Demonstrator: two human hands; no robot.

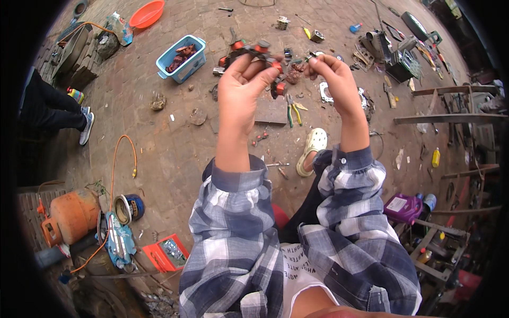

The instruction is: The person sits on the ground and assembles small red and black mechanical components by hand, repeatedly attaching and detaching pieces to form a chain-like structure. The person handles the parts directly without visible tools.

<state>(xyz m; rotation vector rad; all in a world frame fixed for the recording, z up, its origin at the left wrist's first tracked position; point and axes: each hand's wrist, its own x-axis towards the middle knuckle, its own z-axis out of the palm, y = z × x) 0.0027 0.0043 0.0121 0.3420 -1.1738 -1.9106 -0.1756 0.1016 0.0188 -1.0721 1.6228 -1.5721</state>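
Red-orange coils on a dark metal frame: coil piece raised in the left hand, just right of the blue tub. Left fingers and thumb clamped on the frame. Long axis partly covered by the hand; visible coils run in an arc from the end nearest the tub, over, then down at the end farther from it. Right hand farther right of the tub, past the coil piece, clear gap between. Right thumb and forefinger together at the tips; cannot tell whether something small is pinched there. From those tips the coil piece lies leftward, tubward; left hand the nearer, being in contact.

Surface: brick-paved floor, dusty. Dark reddish scraps inside the tub. Right of it and lower, a flat block, pliers just beside, then a pale clog on a foot. Up-left of the tub, orange basin; far left, another person's shoe; well below left, orange gas cylinder. Far right, metal rack.
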